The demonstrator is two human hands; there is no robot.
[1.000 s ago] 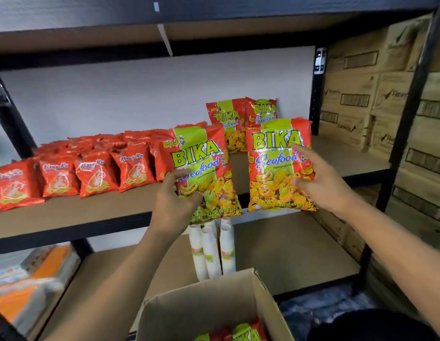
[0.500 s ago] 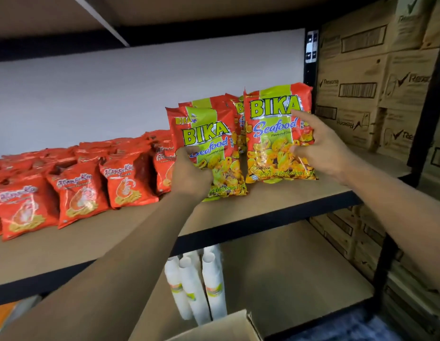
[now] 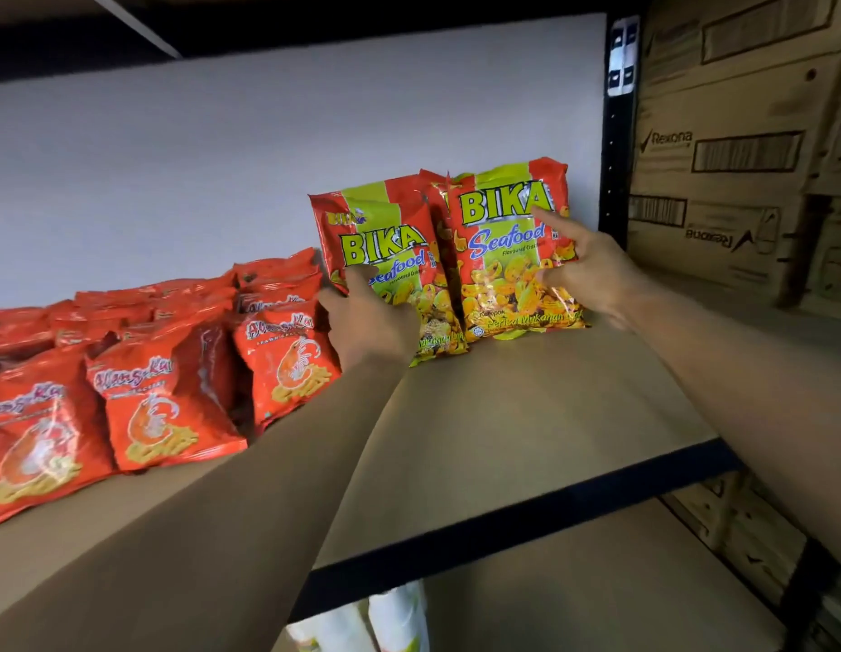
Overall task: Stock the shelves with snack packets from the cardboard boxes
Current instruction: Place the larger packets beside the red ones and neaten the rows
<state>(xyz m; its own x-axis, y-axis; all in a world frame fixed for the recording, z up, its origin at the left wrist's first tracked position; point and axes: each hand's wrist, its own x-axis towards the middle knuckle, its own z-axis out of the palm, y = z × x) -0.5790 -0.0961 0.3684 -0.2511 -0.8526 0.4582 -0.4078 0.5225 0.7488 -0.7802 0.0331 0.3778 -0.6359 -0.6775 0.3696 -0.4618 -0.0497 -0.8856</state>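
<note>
Red-and-green foil: two Bika seafood cracker packets stand upright, side by side, near the back right of the brown shelf board [image 3: 526, 416], in front of the white wall [image 3: 268, 157].

- Left Bika packet [image 3: 385, 247]: lower edge down at the board, its right edge overlapping the neighbour's left edge. Left hand [image 3: 371, 322] grips its lower left corner; the thumb lies across the front and the other fingers [image 3: 333, 298] curl round the side.
- Right Bika packet [image 3: 508, 256]: lower edge on the board, close to the black upright post [image 3: 618, 134]. Right hand [image 3: 592, 270] holds its right side; the index finger is stretched straight over the printed name and the thumb presses the front lower down. The remaining fingers are hidden, so their position cannot be told.
- A strip of a third like packet shows behind the pair.
- Left of the left hand: rows of red prawn cracker packets [image 3: 173, 407], leaning back, with the nearest one just beside the left wrist.
- Right of the post: stacked brown cartons [image 3: 738, 157] with barcodes.
- Lower shelf, under the front edge: tops of white cup stacks [image 3: 395, 623].
</note>
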